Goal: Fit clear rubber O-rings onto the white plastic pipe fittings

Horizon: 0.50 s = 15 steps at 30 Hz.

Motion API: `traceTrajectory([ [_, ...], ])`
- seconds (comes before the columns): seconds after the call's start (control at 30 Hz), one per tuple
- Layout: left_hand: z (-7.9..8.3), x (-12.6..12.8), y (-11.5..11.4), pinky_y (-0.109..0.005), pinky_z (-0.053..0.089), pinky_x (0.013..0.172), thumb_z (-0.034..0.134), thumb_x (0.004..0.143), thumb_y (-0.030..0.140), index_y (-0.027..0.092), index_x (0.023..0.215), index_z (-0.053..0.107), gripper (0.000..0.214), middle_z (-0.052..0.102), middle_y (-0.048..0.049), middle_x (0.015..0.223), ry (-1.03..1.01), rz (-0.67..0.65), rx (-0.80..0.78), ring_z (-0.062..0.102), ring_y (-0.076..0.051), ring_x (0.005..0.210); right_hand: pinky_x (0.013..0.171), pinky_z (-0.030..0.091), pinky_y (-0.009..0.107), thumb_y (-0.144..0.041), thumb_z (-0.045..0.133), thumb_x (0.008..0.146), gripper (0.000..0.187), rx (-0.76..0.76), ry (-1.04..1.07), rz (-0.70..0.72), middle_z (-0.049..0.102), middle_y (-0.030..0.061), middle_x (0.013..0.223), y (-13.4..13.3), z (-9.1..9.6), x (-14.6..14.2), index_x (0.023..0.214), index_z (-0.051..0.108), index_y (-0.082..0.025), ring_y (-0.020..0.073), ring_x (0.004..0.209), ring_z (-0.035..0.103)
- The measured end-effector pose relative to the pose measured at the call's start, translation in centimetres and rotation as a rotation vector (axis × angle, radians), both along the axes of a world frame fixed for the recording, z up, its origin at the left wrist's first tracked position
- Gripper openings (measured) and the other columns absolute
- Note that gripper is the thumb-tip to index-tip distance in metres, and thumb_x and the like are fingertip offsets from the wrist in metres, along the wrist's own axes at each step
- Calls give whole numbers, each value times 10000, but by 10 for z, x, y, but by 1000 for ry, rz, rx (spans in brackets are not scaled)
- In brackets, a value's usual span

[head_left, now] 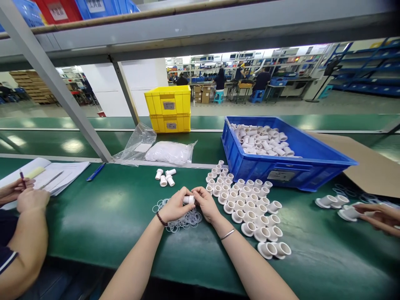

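Observation:
Both my hands meet over the green table, pinching one small white plastic fitting [188, 199] between them. My left hand [175, 206] grips it from the left, my right hand [204, 203] from the right, fingers closed on it. Under the hands lies a heap of thin clear rubber rings [184, 221]. To the right stand several white fittings [250, 204] in rows, open ends up. A few loose white fittings [165, 177] lie further back on the left.
A blue bin [281, 166] of white fittings stands back right, with brown cardboard [368, 166] beside it. Plastic bags [170, 152] and stacked yellow crates [168, 108] lie behind. One person's hands [25, 196] write on papers at left; another's hand [379, 216] reaches fittings at right.

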<state>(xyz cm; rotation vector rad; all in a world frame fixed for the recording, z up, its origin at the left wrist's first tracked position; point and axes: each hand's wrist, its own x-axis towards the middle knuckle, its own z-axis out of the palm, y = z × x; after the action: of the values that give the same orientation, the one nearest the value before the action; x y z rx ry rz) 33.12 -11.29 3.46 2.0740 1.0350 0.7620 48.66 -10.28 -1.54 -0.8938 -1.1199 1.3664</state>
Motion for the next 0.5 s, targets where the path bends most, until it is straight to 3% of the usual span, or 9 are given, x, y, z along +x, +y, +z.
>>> traceTrajectory([
  [0.23,-3,1,1,-274,400,831,548,856,310,171,1083,477,276,510,-56,1043,-179,-58,-34,496,-166,932,569,455,241,-522,691,705,383,-108,193,109,573,-9,739,-5,14,3,824,521,-201,127,631,547],
  [0.5,-10,7,3,-280,402,849,516,882,349,169,1103,443,294,478,-60,1041,-322,-8,-123,478,-163,941,592,468,250,-503,617,793,319,-63,200,95,572,-5,766,-4,5,0,854,519,-205,118,638,534],
])
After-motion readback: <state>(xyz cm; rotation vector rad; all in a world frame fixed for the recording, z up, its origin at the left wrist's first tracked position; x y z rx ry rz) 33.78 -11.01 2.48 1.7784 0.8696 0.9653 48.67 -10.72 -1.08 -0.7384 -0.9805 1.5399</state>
